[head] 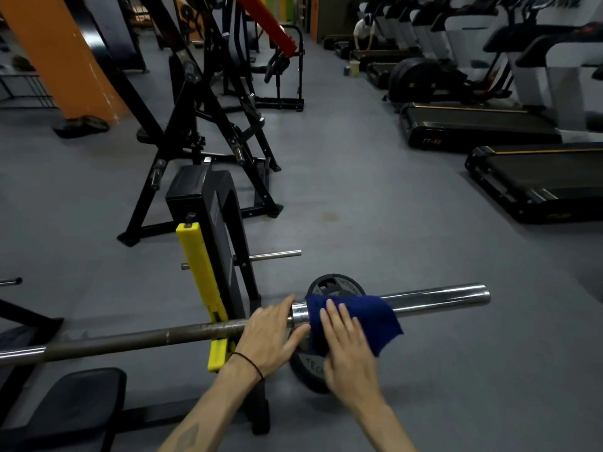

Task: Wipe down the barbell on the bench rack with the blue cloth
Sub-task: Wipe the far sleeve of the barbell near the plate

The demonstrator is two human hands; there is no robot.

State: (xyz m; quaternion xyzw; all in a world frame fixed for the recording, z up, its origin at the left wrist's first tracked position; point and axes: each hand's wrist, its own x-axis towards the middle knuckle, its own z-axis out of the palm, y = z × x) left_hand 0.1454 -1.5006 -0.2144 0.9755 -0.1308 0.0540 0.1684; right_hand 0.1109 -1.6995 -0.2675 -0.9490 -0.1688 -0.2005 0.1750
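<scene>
The barbell [137, 337] lies across the bench rack, running from the lower left to its chrome sleeve [440, 296] at the right. A blue cloth [368, 316] is draped over the sleeve near the collar. My right hand [346, 347] lies flat on the cloth with fingers spread, pressing it against the sleeve. My left hand [270, 334] rests on the bar just left of the collar, fingers apart over the steel. A black weight plate [313, 370] sits behind and below the cloth, partly hidden by my hands.
The yellow rack hook [202, 282] and black upright [225, 239] hold the bar. The bench pad [78, 399] is at the lower left. A black machine frame [202, 132] stands beyond. Treadmills [483, 125] line the right. A person [363, 31] crouches far back.
</scene>
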